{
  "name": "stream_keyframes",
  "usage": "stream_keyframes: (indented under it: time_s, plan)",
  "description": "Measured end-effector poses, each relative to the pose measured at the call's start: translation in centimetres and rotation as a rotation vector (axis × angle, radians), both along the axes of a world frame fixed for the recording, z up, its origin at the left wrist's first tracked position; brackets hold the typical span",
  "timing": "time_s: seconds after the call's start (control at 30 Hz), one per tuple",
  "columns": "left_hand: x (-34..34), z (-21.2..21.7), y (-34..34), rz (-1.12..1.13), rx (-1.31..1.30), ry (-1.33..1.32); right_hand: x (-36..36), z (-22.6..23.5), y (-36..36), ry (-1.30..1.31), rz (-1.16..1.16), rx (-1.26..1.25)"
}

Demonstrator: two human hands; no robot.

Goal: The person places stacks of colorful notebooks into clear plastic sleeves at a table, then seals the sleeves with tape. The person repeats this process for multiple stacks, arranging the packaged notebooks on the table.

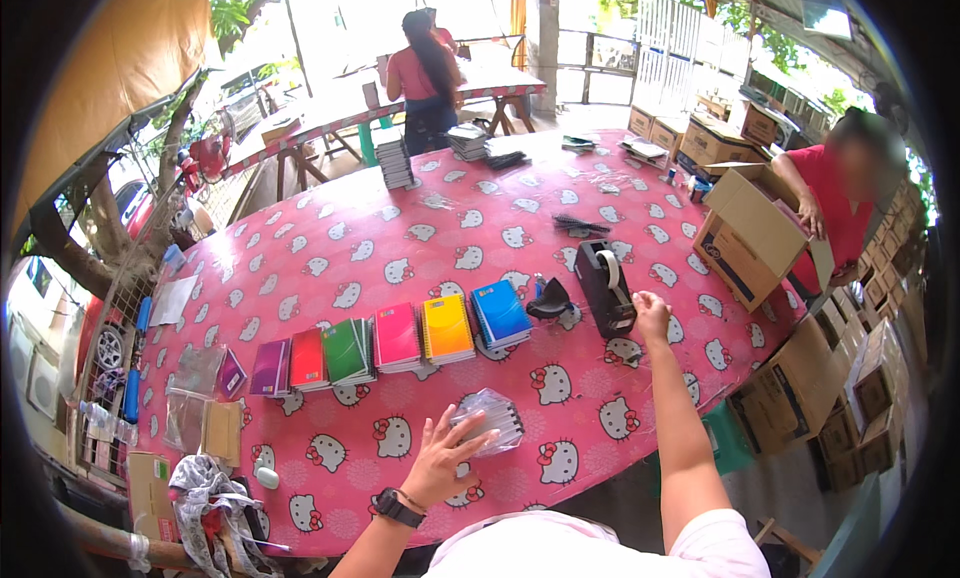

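Note:
My left hand [440, 455], with a dark watch at its wrist, lies with fingers spread against a small spiral-bound notebook pack in clear plastic [490, 421]. Off to the right, my right hand [652, 316] is closed in a pinch beside the cutting end of a black tape dispenser [605, 293]. Whatever sits between those fingertips is too small to make out. Beyond the pack runs a row of spiral notebook stacks: purple [270, 368], red [308, 358], green [347, 351], pink [397, 336], yellow [447, 328] and blue [500, 314].
A pink cat-patterned cloth covers the table [400, 273]. Left are plastic sleeves [188, 398] and a grey patterned cloth [210, 493]. At right, a person in red [835, 198] handles an open carton [745, 238]. Notebook stacks [394, 165] stand at the far edge; another person [425, 73] is beyond.

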State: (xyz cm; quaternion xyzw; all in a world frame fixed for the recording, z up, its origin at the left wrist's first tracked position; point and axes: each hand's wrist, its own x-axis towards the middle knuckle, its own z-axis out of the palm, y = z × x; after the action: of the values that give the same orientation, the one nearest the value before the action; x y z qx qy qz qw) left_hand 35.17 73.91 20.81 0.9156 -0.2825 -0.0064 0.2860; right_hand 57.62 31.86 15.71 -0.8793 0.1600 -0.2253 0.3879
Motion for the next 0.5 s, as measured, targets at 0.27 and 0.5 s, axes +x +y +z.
stream_keyframes:
  time_s: [0.27,0.5]
  plan:
    - [-0.4,-0.2,0.7,0.054,0.012,-0.01,1.7,-1.1,0.6,-0.276,0.096,-0.165]
    - [-0.5,-0.2,0.1,0.044,-0.061,0.003,-3.0,-5.2,2.1,0.52,0.321,1.163]
